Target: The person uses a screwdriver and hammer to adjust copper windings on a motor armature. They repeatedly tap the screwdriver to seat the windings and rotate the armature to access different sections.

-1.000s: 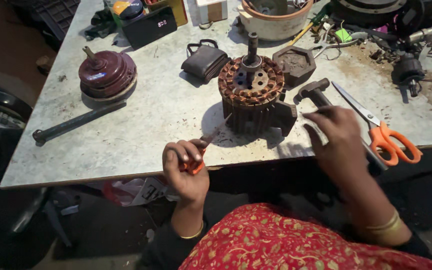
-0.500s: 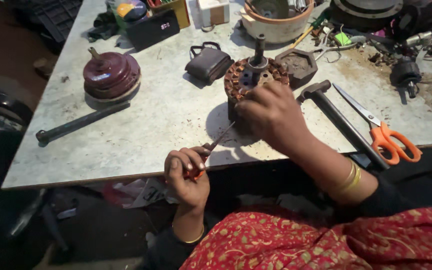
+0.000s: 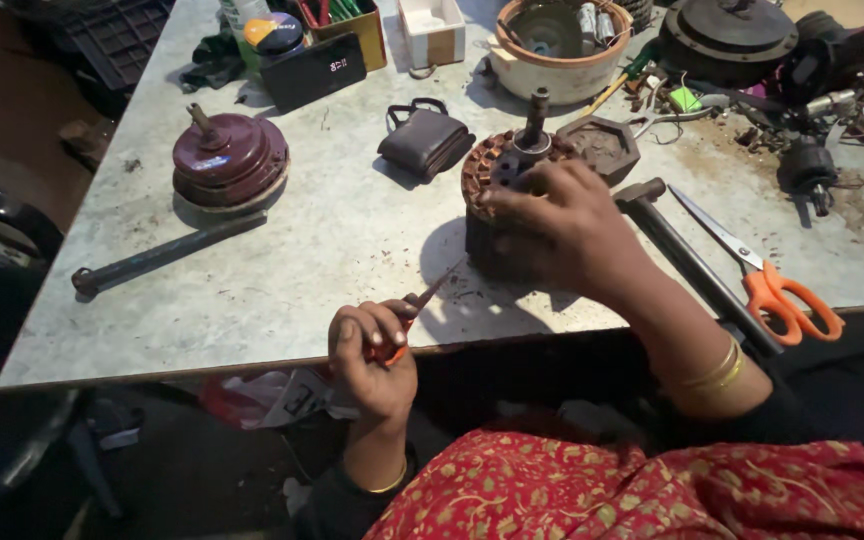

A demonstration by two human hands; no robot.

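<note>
Head view: in the middle of the frame, the right hand [image 3: 562, 225] wraps its fingers over the round motor core [image 3: 497, 190] on the table [image 3: 332, 250]. It looks heavy and hard; hold its sides. Lower down, the left hand [image 3: 372, 350] grips a small screwdriver [image 3: 414, 312].

A maroon motor housing [image 3: 229, 160] sits at upper left, a dark metal bar [image 3: 167, 255] below it. Orange-handled scissors [image 3: 767, 275] and a hammer [image 3: 697, 265] lie at right; a dark pouch [image 3: 425, 140] sits at upper centre.
</note>
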